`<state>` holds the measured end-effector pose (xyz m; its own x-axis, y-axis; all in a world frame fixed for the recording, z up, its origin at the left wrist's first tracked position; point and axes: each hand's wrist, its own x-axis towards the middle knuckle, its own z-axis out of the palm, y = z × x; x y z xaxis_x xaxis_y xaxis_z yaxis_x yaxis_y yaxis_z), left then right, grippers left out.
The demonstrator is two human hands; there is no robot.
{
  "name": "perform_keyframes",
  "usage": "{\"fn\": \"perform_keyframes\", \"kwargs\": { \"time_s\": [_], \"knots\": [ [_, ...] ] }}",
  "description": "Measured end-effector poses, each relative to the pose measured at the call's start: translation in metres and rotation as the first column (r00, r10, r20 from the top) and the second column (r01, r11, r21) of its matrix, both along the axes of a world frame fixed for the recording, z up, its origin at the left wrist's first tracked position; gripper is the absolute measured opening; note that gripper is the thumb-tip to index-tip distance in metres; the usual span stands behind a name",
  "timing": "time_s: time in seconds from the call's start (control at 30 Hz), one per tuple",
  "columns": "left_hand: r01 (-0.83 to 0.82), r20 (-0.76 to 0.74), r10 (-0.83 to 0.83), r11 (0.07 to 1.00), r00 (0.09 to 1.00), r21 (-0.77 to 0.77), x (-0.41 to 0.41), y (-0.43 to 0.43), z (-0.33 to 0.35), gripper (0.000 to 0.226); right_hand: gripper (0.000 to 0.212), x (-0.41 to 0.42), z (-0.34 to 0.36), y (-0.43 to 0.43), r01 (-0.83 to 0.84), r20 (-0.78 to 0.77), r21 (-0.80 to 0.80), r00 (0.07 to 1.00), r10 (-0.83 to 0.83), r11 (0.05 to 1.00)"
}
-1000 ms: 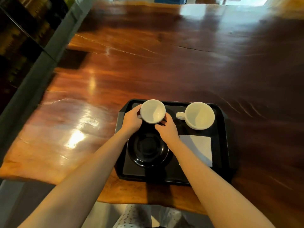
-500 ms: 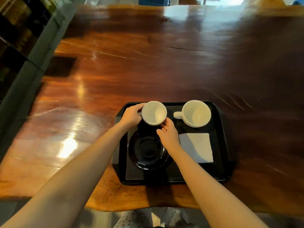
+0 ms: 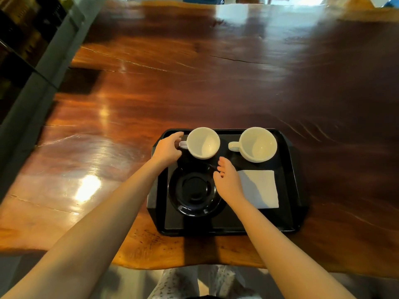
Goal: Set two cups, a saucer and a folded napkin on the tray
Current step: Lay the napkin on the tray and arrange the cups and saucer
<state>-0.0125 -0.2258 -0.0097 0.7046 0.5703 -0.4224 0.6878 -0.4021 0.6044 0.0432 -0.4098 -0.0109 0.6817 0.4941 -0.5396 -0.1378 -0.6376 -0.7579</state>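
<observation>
A black tray (image 3: 226,221) lies near the table's front edge. On its far side stand two white cups, the left cup (image 3: 203,142) and the right cup (image 3: 258,144), both upright with handles pointing left. A black saucer (image 3: 192,190) sits at the tray's near left and holds nothing. At the near right lies a folded white napkin (image 3: 261,188). My left hand (image 3: 167,148) curls around the left cup's handle. My right hand (image 3: 227,180) hovers between saucer and napkin with fingers apart, holding nothing and covering the napkin's left edge.
The glossy wooden table (image 3: 216,83) stretches far beyond the tray and to both sides. Its uneven front edge runs just below the tray. A grey ledge and dark shelving (image 3: 26,50) run along the left.
The left cup moved slightly away from me and now rests on the tray beyond the saucer. My right hand let go of it and drew back toward me; the left hand stays at the handle.
</observation>
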Motion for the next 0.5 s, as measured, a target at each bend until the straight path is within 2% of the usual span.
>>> {"fn": "perform_keyframes", "kwargs": {
  "time_s": [0.07,0.2,0.5],
  "knots": [
    [-0.021,-0.059,0.024,0.998,0.998,0.058,-0.023,-0.013,-0.004,0.058,0.052,-0.008,-0.001,-0.012,-0.065,0.049,-0.071,0.996,0.069,0.995],
    [0.056,-0.144,-0.039,0.992,0.989,0.113,-0.058,-0.046,-0.016,0.054,0.054,-0.017,-0.003,-0.02,-0.186,0.116,-0.208,0.97,0.213,0.96],
    [-0.001,-0.099,0.016,0.99,0.995,0.144,-0.068,-0.066,-0.019,0.052,0.055,-0.023,-0.005,-0.026,-0.195,0.154,-0.236,0.96,0.235,0.952]
  ]
}}
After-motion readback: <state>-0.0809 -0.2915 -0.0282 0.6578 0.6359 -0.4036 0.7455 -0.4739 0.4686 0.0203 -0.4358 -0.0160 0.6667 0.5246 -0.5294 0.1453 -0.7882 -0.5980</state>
